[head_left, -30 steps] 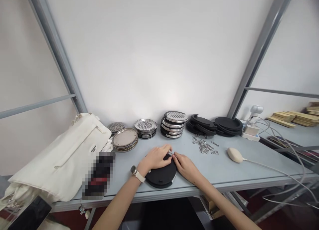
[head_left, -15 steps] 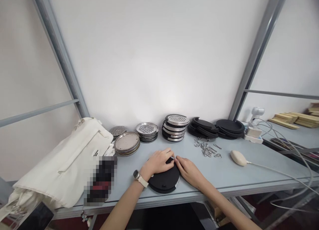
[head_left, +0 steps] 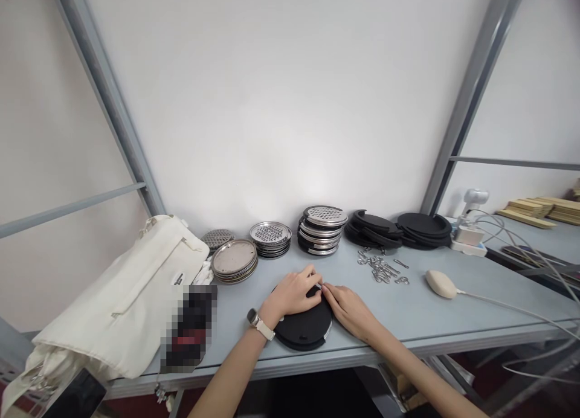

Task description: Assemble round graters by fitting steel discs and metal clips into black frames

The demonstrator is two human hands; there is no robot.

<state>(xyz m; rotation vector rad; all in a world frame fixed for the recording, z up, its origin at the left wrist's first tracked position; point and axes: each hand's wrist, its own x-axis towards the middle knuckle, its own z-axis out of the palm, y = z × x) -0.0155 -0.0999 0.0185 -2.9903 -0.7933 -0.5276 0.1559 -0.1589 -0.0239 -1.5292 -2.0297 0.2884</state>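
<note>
A round black disc [head_left: 304, 326] lies flat near the table's front edge, with a strip of shiny metal rim showing at its right. My left hand [head_left: 296, 293], wearing a watch [head_left: 260, 324], lies over the disc's upper part, its fingers bent onto the far right edge. My right hand [head_left: 348, 309] comes in from the right, thumb and forefinger closed at that same edge. A small shiny metal piece [head_left: 322, 286] shows between the fingertips; its shape is mostly hidden. To the right lie loose metal clips [head_left: 383, 268].
Behind stand stacks of metal grater discs [head_left: 270, 233], plain metal discs [head_left: 234, 258], assembled discs [head_left: 321, 231] and black discs [head_left: 423, 229]. A white bag [head_left: 122, 303] occupies the left; a cream corded device [head_left: 441, 284] and a charger [head_left: 469, 237] are right.
The view has shifted slightly, moving most things a little to the right. Both hands keep nearly the same hold at the disc's edge.
</note>
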